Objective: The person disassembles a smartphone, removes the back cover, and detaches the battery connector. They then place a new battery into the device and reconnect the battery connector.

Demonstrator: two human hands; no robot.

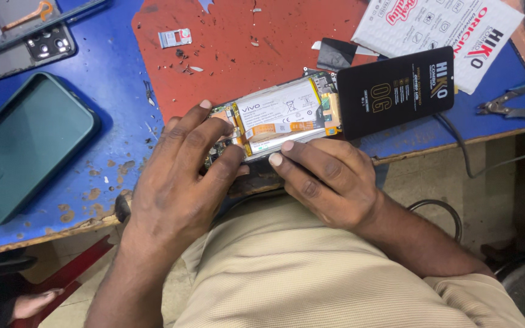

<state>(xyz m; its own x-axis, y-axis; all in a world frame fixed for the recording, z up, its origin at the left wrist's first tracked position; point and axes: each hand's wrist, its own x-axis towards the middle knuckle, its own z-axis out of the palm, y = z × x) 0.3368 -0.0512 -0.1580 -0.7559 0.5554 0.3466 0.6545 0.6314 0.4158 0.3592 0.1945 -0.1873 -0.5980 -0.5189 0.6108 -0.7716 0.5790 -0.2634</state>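
Both hands' fingers [214,130] curl over the opened phone [277,115].

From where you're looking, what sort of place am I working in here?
Most likely a phone repair bench. Both hands, left hand and right hand, rest on an opened phone with its battery exposed; a dark green phone case and pliers lie on the worn blue table.

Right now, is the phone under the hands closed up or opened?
Opened: the phone has its back cover off, with white battery and circuit board exposed between left hand and right hand.
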